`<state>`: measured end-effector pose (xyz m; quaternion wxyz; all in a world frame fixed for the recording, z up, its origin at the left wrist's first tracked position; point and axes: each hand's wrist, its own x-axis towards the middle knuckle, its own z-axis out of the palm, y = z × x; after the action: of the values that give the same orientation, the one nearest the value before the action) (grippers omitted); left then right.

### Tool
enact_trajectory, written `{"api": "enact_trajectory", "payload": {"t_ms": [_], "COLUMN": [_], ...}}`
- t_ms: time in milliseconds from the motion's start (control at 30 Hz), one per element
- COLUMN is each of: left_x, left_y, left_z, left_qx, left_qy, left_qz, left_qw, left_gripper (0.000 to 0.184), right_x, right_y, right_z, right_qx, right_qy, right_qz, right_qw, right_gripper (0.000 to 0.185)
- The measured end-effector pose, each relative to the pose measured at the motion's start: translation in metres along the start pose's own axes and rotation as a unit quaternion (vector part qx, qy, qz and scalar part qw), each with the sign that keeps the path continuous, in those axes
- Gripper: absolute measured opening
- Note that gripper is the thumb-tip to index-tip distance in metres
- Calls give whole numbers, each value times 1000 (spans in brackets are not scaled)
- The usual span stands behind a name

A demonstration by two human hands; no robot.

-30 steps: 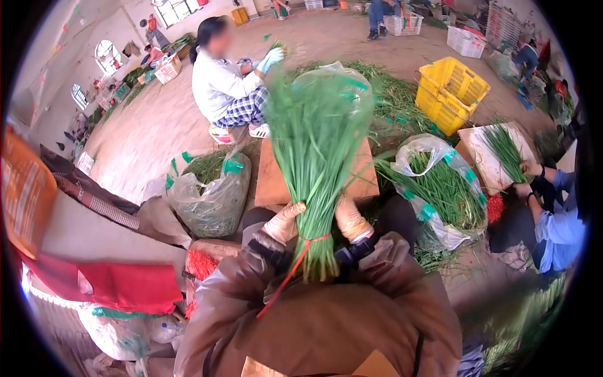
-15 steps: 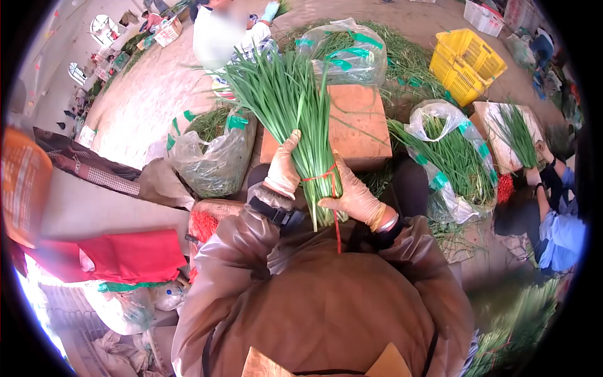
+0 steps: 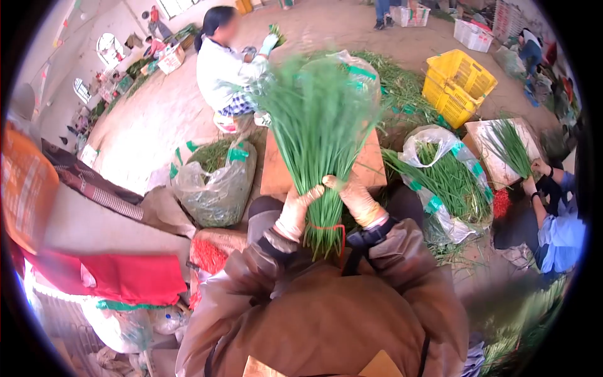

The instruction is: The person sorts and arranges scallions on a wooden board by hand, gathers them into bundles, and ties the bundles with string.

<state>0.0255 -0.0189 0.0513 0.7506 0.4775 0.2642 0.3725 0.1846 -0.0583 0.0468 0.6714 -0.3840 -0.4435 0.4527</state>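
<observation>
Between my two gloved hands stands a thick bunch of garlic chives point(image 3: 317, 144), its leaf tips fanned out and blurred by motion. My left hand point(image 3: 294, 212) wraps the left side of the stems, and my right hand point(image 3: 355, 200) grips the right side a little higher. Below both hands a red tie point(image 3: 326, 227) circles the bunch near the cut ends, with a loose end hanging down at the right. Behind the bunch is a wooden block point(image 3: 274, 166), partly covered by the leaves.
Plastic bags of greens stand left point(image 3: 213, 182) and right point(image 3: 461, 182). A yellow crate point(image 3: 457, 88) sits behind loose greens. At right a co-worker's hands point(image 3: 534, 173) hold chives over a white board point(image 3: 496, 141). Red ties point(image 3: 207, 256) lie at my left. Another person point(image 3: 220, 69) sits ahead.
The bunch has gone from leaning left to nearly upright and sits lower. My right hand has shifted from the red tie to the stems above it. The view has tilted up slightly.
</observation>
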Motion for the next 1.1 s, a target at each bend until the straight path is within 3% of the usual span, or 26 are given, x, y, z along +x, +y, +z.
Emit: {"api": "enact_trajectory", "payload": {"t_ms": [33,67,167,333,467,667,733,767,800,900,967,1000,1067,1100], "left_x": [-1,2,4,6,8,6,6,6,6,9,13,13,10,8], "left_y": [-7,-9,-4,-5,-12,-6,-3,-2,0,-1,-10,-13,-16,-16], "left_z": [3,2,-5,-9,-8,0,0,0,-1,-3,-7,-7,-5,-2], "left_qx": [-43,-101,-180,-252,-271,-263,-263,-254,-244,-234,-238,-235,-224,-226], "left_qy": [27,43,15,14,23,19,18,33,48,37,26,19,34,17], "left_qz": [13,20,-7,-62,-82,-94,-88,-83,-79,-73,-75,-78,-94,-94], "left_qw": [999,994,984,966,959,960,961,963,965,969,968,969,970,969], "left_gripper": [44,41,41,42,42,41,42,42,43,43,43,43,42,40], "right_x": [0,-1,-5,-18,-20,-26,-35,-36,-42,-48,-41,-34,-29,-22], "right_y": [-4,-1,1,-21,-19,-21,-23,-27,-34,-65,-85,-81,-91,-85], "right_z": [9,2,-6,-2,-5,-33,-56,-66,-71,-61,-32,-25,-14,-9], "right_qx": [33,85,81,189,156,-54,79,9,-52,-104,-130,-193,-375,-425], "right_qy": [55,52,84,127,135,115,175,204,251,190,132,110,67,68], "right_qz": [-55,16,9,28,23,-47,76,56,11,-84,-102,-144,-90,-151], "right_qw": [996,995,993,973,978,991,978,977,966,973,977,964,920,890], "right_gripper": [51,51,49,44,38,36,35,40,30,18,21,25,32,30]}}
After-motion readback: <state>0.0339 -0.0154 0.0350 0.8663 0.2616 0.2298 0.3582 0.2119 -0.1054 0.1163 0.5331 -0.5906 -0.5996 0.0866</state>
